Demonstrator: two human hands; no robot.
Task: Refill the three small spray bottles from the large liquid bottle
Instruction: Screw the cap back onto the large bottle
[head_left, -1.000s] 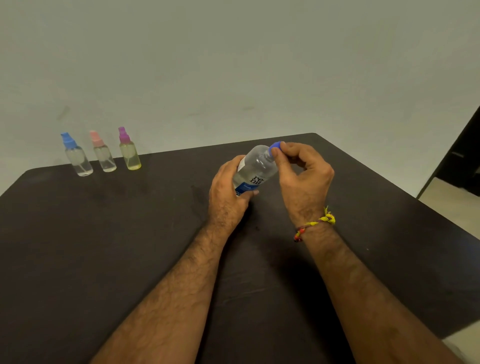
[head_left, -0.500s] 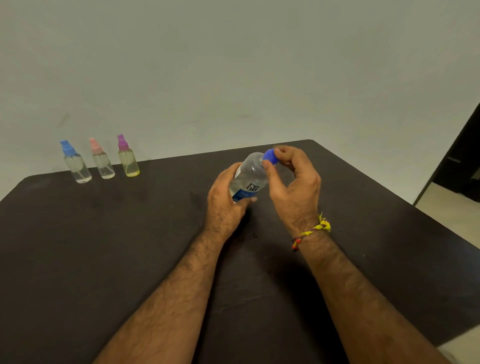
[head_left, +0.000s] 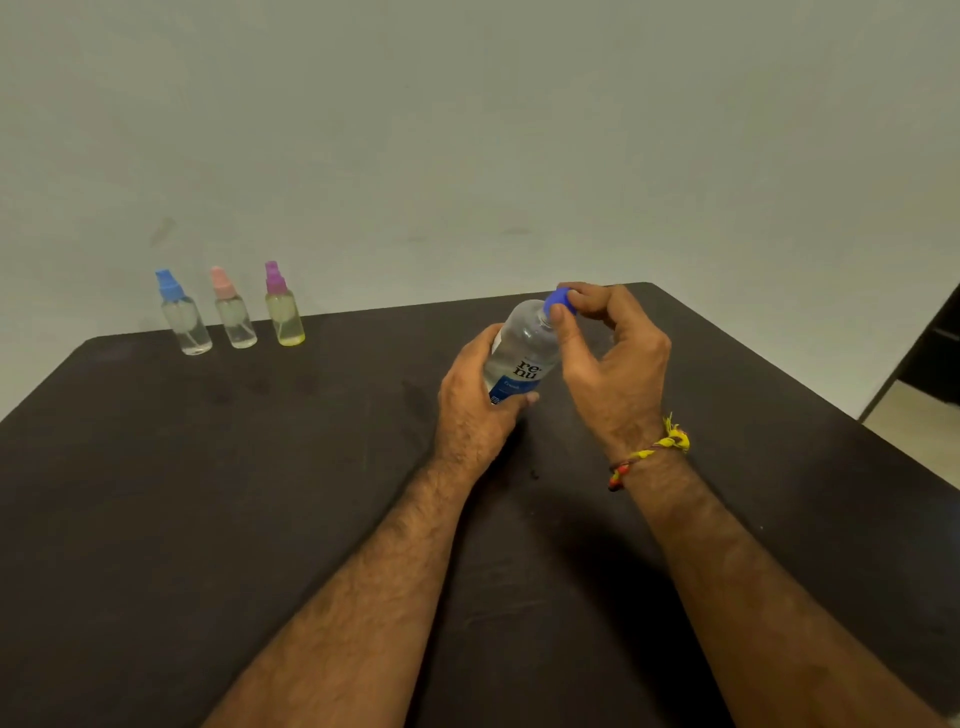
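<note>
Nearest, the left hand (head_left: 480, 402) wraps around the lower body of the large liquid bottle (head_left: 522, 351), which tilts away to the right above the dark desk (head_left: 260, 493). Just beyond, the right hand (head_left: 613, 358) (a yellow thread bracelet (head_left: 652, 452) at its wrist) pinches the blue cap (head_left: 560, 301), apparently seated on the neck. Far left, well apart, stand the blue-topped spray bottle (head_left: 182, 314), pink-topped spray bottle (head_left: 234, 309) and purple-topped spray bottle (head_left: 283, 306).

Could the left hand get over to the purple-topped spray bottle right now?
Probably not yet: the left hand grips the large bottle while the right hand pinches its blue cap. The dark table toward the purple-topped spray bottle shows nothing in the way.
</note>
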